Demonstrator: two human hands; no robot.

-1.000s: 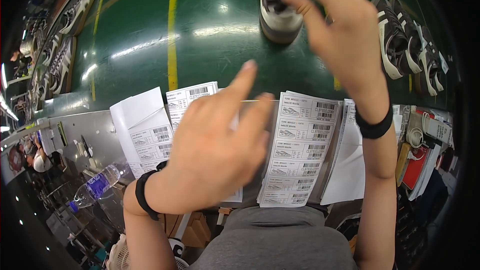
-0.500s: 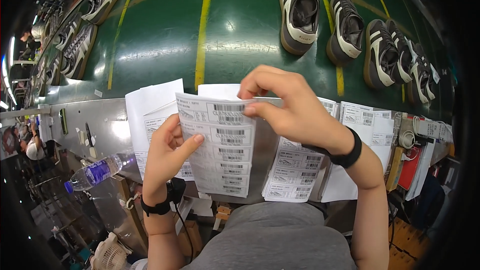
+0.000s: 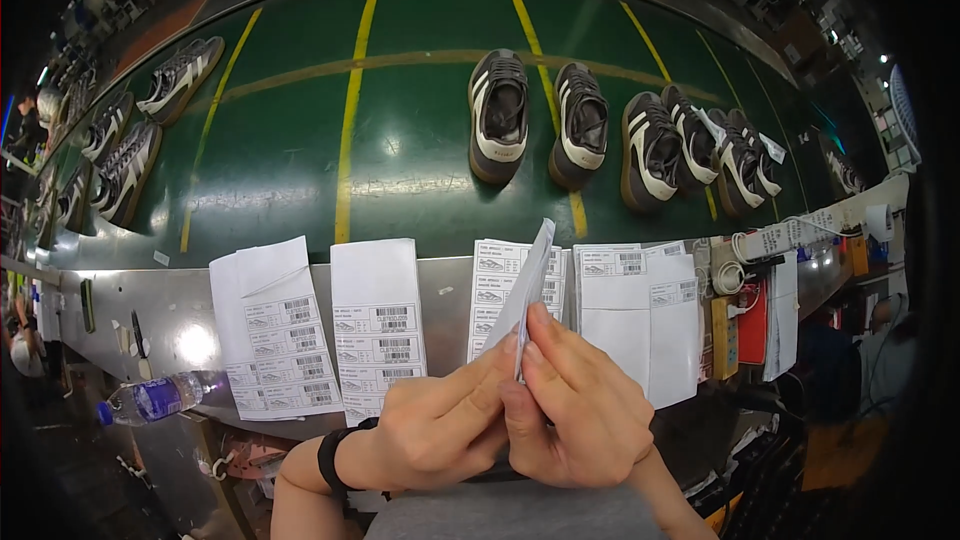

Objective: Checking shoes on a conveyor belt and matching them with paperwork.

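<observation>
Between my two hands, a folded or stacked white label sheet [image 3: 530, 275] stands on edge, seen almost edge-on, so its print is hidden. My left hand [image 3: 445, 420] pinches it from the left, fingers bent. On its other side my right hand [image 3: 580, 405] presses it between thumb and fingers. Below and around them on the metal ledge lie stacks of barcode label sheets: a far-left stack [image 3: 285, 345], a second stack [image 3: 380, 350], a third stack [image 3: 492, 270] partly covered by the held sheet, and a right-hand stack [image 3: 615, 290] with a blank lower part.
A green belt [image 3: 400, 140] with yellow lines runs beyond the ledge. Dark, white-striped sneakers [image 3: 500, 120] stand on it at right, more sneakers [image 3: 128, 175] at left. A water bottle [image 3: 155, 398] lies at the ledge's left; cables [image 3: 735, 275] and a red folder [image 3: 780, 325] are at right.
Both hands have come together, and the label sheet has turned from facing me to edge-on. The second stack, mostly covered before, is now visible. The view has shifted, showing more beyond the belt.
</observation>
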